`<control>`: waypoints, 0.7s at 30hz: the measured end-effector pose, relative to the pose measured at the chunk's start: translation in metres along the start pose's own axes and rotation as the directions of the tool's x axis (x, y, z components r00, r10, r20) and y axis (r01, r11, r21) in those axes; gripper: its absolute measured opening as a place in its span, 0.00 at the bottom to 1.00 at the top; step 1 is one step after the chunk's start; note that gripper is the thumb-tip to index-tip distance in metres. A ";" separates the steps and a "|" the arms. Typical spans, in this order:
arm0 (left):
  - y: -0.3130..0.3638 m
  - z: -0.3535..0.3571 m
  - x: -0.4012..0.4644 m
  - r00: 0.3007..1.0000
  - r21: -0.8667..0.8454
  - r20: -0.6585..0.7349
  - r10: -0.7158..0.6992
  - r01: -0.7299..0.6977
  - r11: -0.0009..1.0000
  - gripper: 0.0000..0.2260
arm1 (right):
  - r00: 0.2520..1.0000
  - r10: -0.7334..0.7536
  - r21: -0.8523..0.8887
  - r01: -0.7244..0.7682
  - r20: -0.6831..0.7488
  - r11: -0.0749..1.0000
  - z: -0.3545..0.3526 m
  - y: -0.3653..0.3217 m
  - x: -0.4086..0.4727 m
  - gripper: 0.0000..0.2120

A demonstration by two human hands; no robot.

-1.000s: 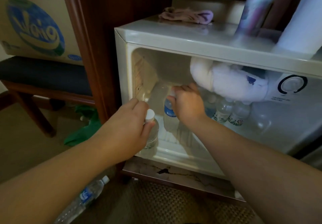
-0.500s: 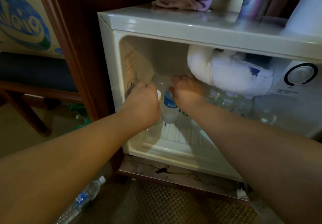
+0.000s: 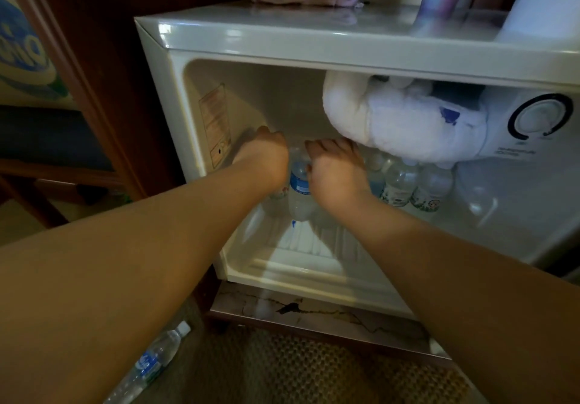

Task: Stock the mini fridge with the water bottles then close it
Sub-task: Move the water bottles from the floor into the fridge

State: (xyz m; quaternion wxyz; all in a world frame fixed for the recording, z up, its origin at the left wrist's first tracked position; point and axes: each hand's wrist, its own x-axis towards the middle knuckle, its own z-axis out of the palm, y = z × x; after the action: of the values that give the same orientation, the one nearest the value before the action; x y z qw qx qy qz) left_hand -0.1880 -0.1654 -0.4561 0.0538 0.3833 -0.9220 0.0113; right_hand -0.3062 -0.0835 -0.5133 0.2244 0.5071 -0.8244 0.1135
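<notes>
Both hands reached deep into the mini fridge [image 3: 175, 96] at frame centre. The blue-labelled bottle [image 3: 298, 188] stood upright, long axis vertical, cap end up, between them. The right hand [image 3: 335, 171] curled against its upper part; the left hand [image 3: 266, 160] covered a second bottle [image 3: 280, 192] just beside it, grip hidden. One floor bottle [image 3: 150, 363] lay at lower left, cap toward the fridge, nearer the left arm.

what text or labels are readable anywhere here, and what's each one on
Nothing can be read in full.
Cardboard box: large blue and white logo, cut off by the frame edge, unreadable.
Sticker on the fridge's inner left wall: print too blurred.
Dial panel: small print under the dial, too blurred.
Bottle between the hands: blue label, blurred.
Bottles at the right: labels too small.
Bottle on the floor: blue logo, unreadable.
</notes>
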 end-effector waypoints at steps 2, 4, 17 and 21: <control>0.001 0.001 0.009 1.000 0.001 0.012 -0.002 0.002 1.000 0.25 | 1.000 -0.017 0.003 0.017 0.009 1.000 -0.001 0.005 0.000 0.18; -0.001 0.001 0.016 1.000 0.008 0.026 -0.003 0.003 1.000 0.26 | 0.999 -0.026 0.019 0.025 0.019 1.000 -0.004 0.008 0.001 0.17; -0.015 0.018 0.010 0.993 -0.008 -0.111 0.042 -0.043 0.999 0.24 | 0.997 -0.058 0.098 0.052 0.053 0.994 -0.013 0.003 -0.002 0.24; -0.014 0.011 -0.008 0.991 -0.131 -0.129 0.030 -0.047 0.990 0.26 | 0.999 -0.049 0.151 0.049 0.000 0.987 -0.020 0.000 -0.011 0.24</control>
State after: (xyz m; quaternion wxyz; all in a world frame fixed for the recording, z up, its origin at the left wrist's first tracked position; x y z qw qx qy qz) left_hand -0.1729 -0.1704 -0.4680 0.1375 0.3593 -0.9227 -0.0250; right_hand -0.2965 -0.0667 -0.5018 0.1864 0.5430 -0.8011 0.1690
